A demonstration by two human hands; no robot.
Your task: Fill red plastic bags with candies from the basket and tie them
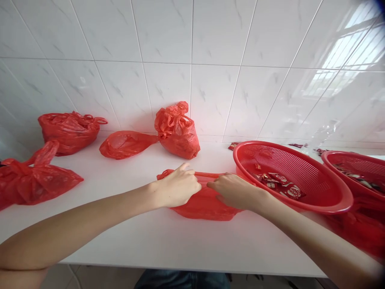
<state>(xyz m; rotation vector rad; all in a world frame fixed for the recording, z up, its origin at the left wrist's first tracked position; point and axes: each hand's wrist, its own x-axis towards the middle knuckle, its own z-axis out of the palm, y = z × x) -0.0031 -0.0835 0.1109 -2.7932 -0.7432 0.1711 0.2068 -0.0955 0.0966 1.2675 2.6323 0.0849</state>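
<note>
A thin red plastic bag (207,206) lies in front of me on the white table, its top edge stretched between my two hands. My left hand (179,185) is closed on the bag's upper left part, and my right hand (233,190) grips the upper right part. Both hands have their knuckles up, so the fingertips are mostly hidden. Just right of my right hand stands a red plastic basket (300,156) with perforated walls, holding several small wrapped snack packets (278,180).
Knotted, filled red bags stand by the tiled wall (168,36): one in the middle (179,134), one at back left (70,132), another at far left (36,180). A flat red bag (128,143) lies between. A second red basket (357,170) is at the right edge.
</note>
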